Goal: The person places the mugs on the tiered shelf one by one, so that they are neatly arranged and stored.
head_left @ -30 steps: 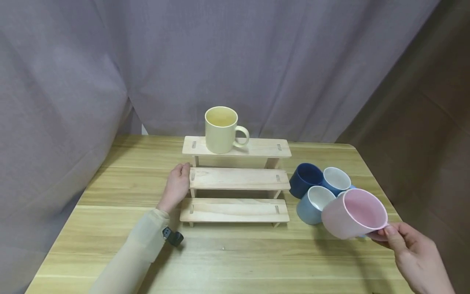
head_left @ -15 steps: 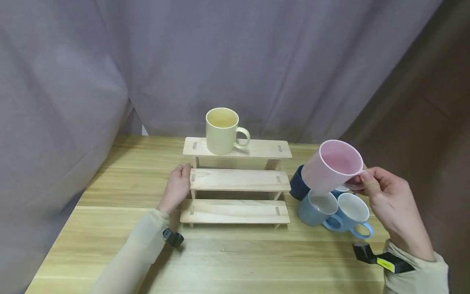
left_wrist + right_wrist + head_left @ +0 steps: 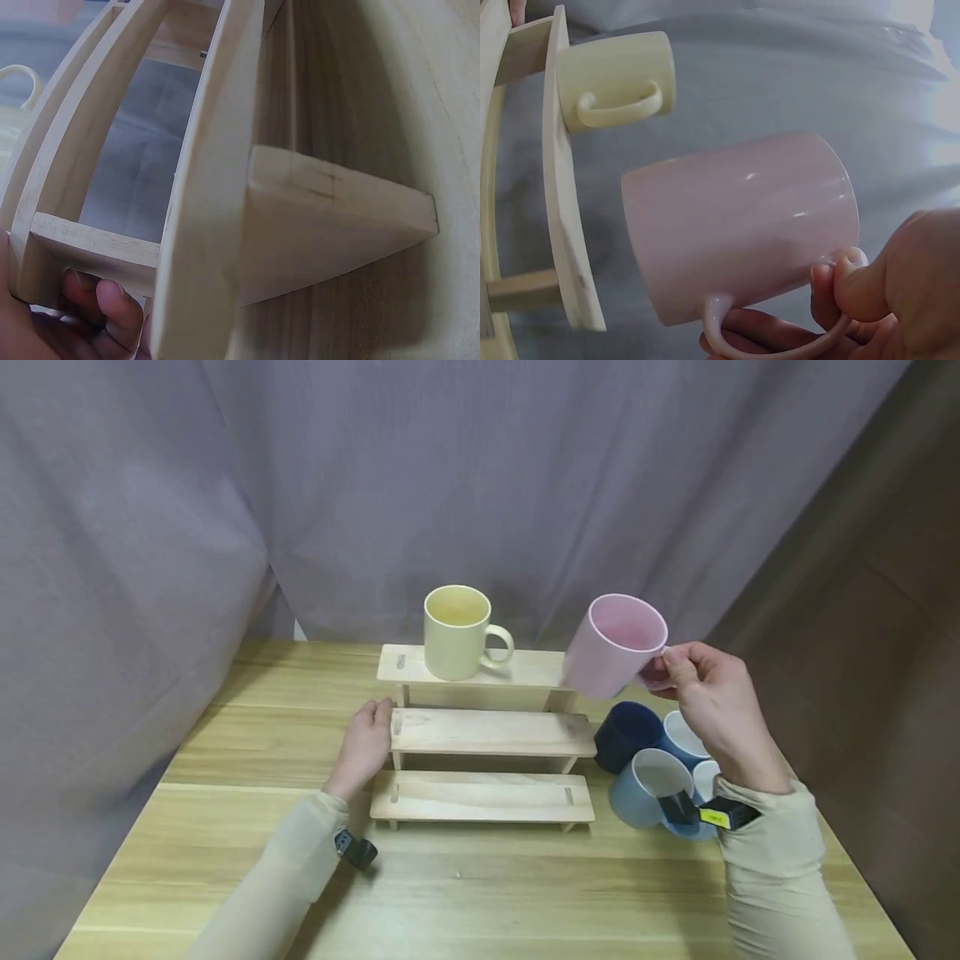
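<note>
My right hand [image 3: 722, 710] pinches the handle of a pink mug [image 3: 606, 652], thumb on top. The mug is raised and tilted, overlapping the right end of the top tier in the head view. A wooden three-tier stand [image 3: 491, 732] stands mid-table. On its top tier, left of the middle, a pale yellow mug [image 3: 454, 647] sits upright with its handle to the right. My left hand [image 3: 362, 750] holds the left end of the middle tier. In the left wrist view its fingers [image 3: 120, 311] curl under that tier, against the side support.
Right of the stand, a dark blue mug [image 3: 627, 737], a light blue mug [image 3: 643, 797] and other blue mugs stand close together, partly hidden by my right wrist. A grey curtain [image 3: 525, 485] hangs behind the wooden table [image 3: 465, 893].
My right hand has carried the pink mug up and leftward from above the blue mugs to the top tier's right end. My left hand keeps its place on the stand.
</note>
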`<action>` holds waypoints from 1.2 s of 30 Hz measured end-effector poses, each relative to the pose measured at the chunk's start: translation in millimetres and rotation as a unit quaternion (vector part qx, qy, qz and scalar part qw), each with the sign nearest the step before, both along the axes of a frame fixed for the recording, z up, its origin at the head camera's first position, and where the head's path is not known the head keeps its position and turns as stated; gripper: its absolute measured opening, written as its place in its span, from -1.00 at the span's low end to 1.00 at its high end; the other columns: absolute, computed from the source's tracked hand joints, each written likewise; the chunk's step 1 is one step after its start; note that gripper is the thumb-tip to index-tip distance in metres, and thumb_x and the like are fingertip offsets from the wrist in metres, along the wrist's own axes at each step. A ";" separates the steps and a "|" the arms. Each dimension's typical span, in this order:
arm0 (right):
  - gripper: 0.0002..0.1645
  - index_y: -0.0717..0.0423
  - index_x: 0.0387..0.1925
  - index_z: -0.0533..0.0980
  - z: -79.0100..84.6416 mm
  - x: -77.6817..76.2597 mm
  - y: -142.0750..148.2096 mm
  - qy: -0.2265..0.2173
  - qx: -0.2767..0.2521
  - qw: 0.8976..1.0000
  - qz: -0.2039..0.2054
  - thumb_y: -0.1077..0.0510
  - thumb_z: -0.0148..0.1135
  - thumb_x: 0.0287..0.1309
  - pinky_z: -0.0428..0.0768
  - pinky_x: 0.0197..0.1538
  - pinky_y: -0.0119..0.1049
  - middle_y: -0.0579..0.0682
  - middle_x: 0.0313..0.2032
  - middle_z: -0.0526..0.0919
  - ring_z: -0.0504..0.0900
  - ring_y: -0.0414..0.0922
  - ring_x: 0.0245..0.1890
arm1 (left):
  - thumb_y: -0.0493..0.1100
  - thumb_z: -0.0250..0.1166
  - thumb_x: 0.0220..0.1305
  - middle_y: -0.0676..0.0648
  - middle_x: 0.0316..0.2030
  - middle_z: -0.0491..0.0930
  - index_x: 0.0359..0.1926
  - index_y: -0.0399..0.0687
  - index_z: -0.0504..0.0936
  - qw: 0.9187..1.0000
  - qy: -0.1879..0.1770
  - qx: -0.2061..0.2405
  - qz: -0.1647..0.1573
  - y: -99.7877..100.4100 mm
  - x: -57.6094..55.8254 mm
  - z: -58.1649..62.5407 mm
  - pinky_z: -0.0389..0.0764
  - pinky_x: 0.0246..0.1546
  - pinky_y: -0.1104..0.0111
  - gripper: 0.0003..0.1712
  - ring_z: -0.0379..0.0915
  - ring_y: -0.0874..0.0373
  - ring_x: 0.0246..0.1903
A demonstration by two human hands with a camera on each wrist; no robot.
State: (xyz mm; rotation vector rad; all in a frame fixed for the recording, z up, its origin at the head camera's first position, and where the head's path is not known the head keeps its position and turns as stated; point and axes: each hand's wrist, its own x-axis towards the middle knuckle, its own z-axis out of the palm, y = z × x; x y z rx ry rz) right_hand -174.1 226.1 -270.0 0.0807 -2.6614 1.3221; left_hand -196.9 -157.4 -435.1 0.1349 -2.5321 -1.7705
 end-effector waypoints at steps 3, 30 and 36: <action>-0.50 0.27 0.02 0.46 -1.1 -11.6 -10.7 -0.005 -0.013 1.000 0.006 -0.09 -0.10 0.45 0.59 -0.06 -0.44 0.18 -0.06 0.60 0.63 -0.07 -0.13 | 0.09 -0.24 0.56 0.00 -0.61 0.27 -0.28 -0.18 0.39 1.000 -0.004 0.003 -0.003 -0.1 -0.8 -1.9 0.33 -0.72 0.36 -0.51 0.23 0.15 -0.70; -0.55 0.43 -0.06 0.50 -31.6 -60.2 -62.8 -0.012 -0.066 0.997 0.048 0.06 -0.06 0.48 0.64 -0.15 -0.34 0.28 -0.11 0.62 0.62 0.01 -0.15 | 0.11 -0.22 0.55 -0.01 -0.60 0.28 -0.34 -0.15 0.37 1.000 0.000 0.009 0.004 -2.8 0.0 -3.1 0.33 -0.72 0.36 -0.51 0.24 0.14 -0.69; -0.54 0.46 -0.02 0.45 -31.5 -62.5 -62.5 -0.021 -0.091 0.993 0.077 0.06 -0.06 0.48 0.66 -0.11 -0.25 0.31 -0.08 0.58 0.61 -0.01 -0.13 | 0.09 -0.22 0.56 -0.01 -0.60 0.28 -0.34 -0.16 0.37 1.000 0.000 0.006 0.007 -3.5 0.8 -2.6 0.33 -0.72 0.36 -0.52 0.24 0.15 -0.70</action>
